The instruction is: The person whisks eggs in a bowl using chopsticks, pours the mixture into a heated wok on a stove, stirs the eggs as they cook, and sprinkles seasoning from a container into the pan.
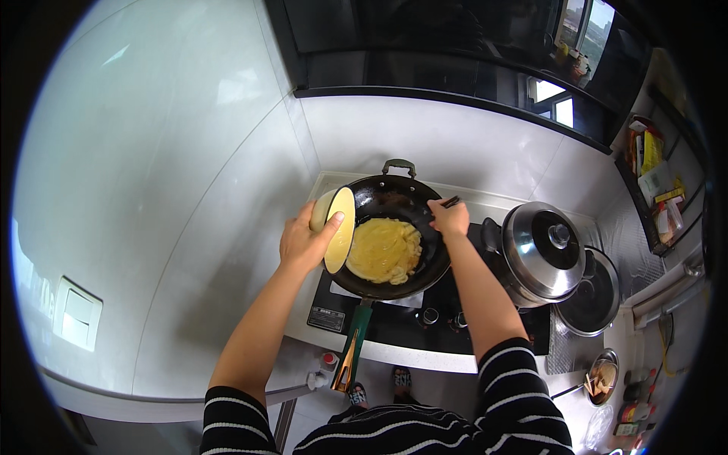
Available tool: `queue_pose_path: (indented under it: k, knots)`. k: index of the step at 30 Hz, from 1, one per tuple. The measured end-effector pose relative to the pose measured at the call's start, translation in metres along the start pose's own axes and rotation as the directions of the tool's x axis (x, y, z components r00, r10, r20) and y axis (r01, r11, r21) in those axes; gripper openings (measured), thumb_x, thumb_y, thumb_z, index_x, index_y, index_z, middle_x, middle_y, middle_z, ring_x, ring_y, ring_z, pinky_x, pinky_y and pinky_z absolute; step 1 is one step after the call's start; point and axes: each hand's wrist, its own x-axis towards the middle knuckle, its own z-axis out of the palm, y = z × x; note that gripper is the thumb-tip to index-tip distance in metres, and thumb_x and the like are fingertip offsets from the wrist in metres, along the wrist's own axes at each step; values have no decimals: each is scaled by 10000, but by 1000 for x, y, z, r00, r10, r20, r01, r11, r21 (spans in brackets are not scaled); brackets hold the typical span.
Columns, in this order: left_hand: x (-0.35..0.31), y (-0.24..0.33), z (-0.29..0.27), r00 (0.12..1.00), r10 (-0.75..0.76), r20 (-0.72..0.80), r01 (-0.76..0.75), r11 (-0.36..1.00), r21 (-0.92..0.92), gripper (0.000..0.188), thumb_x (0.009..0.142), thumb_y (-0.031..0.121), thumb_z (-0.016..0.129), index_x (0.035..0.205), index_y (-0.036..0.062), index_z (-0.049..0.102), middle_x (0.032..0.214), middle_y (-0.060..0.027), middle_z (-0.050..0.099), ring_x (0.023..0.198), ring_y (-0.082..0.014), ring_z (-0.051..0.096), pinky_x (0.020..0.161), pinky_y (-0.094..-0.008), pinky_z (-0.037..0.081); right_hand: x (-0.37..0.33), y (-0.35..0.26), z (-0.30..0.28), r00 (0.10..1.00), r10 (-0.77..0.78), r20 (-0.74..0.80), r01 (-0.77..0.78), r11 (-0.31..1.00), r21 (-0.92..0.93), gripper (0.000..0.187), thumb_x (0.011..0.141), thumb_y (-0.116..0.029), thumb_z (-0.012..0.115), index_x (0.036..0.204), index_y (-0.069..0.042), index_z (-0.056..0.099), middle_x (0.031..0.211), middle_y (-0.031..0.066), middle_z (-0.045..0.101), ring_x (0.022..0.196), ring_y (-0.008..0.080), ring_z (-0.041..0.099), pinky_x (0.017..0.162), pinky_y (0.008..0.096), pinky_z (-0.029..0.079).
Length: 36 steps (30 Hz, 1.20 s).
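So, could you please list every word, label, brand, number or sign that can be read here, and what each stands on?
Nothing reads clearly enough to quote.
Small black rectangular label on the black glass hob: pale print, too small to read.
Yellow packet and white packet on the dark wall rack: too blurred.
Small red container, lower right: too blurred.
Yellow dark-rimmed bowl: no lettering visible.

Fisheye head cam looks steeply down fr. above, fairly near, w/ wok (379, 199) abt. mid-frame.
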Motion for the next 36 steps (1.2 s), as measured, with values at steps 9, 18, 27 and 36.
queue_pose_path:
  k: [9, 18, 27, 36]
  knots:
    - [5, -13, -3, 994, -79, 70, 80, 997, -12, 879, 756, 716, 595, 1398, 129, 468, 1147, -225, 551, 1074, -381, 576, 927, -441, 461, 0, -33, -21, 964, 106, 243, -53, 975, -214, 313, 757, -304, 738, 744, 3, 674, 653, 112, 682, 471, 206, 653, 497, 329, 539]
    - [7, -10, 29, 996, 80, 42, -61, 938, -340, 798, 741, 687, 636, 1339, 171, 523, 1159, -198, 632, 1114, -349, 598, 923, -431, 478, -84, -50, 28, 965, -227, 129, 252, 940, -230, 333, 753, -353, 735, 811, -26, 716, 798, 204, 686, 810, 346, 681, 730, 422, 540]
    - [-31, 18, -6, 973, -198, 116, 230, 831, -507, 789, 778, 675, 632, 1262, 68, 495, 1108, -152, 635, 938, -310, 659, 751, -480, 539, -183, -58, 4, 922, -387, 7, 364, 861, -356, 471, 780, -485, 703, 787, -15, 715, 751, 226, 670, 742, 392, 667, 700, 443, 556]
    - [-57, -23, -25, 830, -374, 414, 547, 403, -734, 861, 838, 707, 527, 1403, 74, 378, 1381, -206, 455, 1183, -415, 525, 900, -586, 485, -229, -38, -8, 924, -379, 60, 371, 844, -387, 415, 840, -407, 610, 772, -9, 705, 799, 221, 678, 796, 389, 665, 763, 448, 538]
